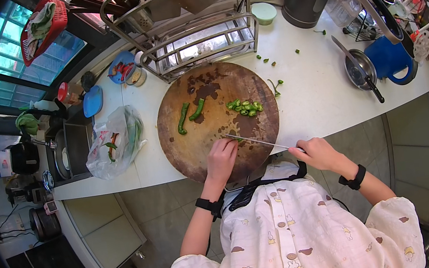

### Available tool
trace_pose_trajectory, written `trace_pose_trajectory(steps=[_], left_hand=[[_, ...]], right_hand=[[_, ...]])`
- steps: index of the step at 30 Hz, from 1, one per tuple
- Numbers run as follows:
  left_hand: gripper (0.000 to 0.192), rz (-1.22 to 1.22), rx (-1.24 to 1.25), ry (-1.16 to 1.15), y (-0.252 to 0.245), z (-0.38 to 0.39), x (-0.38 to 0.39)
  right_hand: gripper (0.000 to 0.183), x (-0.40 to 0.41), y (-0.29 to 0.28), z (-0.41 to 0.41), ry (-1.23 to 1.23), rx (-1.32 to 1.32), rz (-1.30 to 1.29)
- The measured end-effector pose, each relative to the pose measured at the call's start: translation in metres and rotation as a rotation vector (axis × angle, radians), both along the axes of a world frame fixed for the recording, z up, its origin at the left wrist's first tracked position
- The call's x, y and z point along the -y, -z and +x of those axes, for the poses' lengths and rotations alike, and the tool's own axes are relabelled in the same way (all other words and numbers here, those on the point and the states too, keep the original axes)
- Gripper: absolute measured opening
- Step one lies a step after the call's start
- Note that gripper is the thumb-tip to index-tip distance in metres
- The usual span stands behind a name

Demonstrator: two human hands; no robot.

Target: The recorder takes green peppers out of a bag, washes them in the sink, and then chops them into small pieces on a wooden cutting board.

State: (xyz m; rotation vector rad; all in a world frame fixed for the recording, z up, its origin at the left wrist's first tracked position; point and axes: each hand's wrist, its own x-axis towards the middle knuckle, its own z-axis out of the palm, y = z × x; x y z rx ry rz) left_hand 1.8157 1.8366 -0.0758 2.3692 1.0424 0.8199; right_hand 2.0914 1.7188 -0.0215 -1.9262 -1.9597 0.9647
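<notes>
A round wooden chopping board (200, 152) lies before me at the counter's front edge. My right hand (316, 153) grips a kitchen knife (258, 140) by its handle, the blade reaching left over the board. Close to the blade's tip, my left hand (221, 158) presses a piece of green chili pepper (239, 139), mostly hidden by the fingers. Several cut green pepper pieces (247, 107) lie together at the board's right. Two longer green peppers, one (182, 119) curved at its lower end and a shorter one (197, 110), rest on the left.
A clear plastic bag (117, 148) with peppers lies left of the board, near the sink (79, 150). Behind stands a metal rack (201, 48). Pepper stems (275, 88) lie to the right. A second knife (358, 66) rests across a metal bowl (355, 74) beside a blue jug (386, 60).
</notes>
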Motion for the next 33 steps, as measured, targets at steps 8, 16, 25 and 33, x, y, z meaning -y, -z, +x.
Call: trace_pose_trajectory(steps=[8,16,25,33], left_hand=[[0.014,0.064,-0.056,0.035,0.007,-0.001,0.003],[0.02,0.066,-0.074,0.069,0.011,-0.003,0.005],[0.027,0.027,-0.109,0.101,0.01,-0.004,0.004],[0.022,-0.013,-0.1,0.08,0.004,-0.001,0.004]], right_hand=[[0.051,-0.002,0.004,-0.006,-0.067,0.111,0.042],[0.046,0.0,0.012,-0.012,-0.132,0.195,0.07],[0.045,-0.001,0.023,-0.023,-0.111,0.17,0.056],[0.046,-0.033,0.03,-0.059,-0.046,0.199,0.094]])
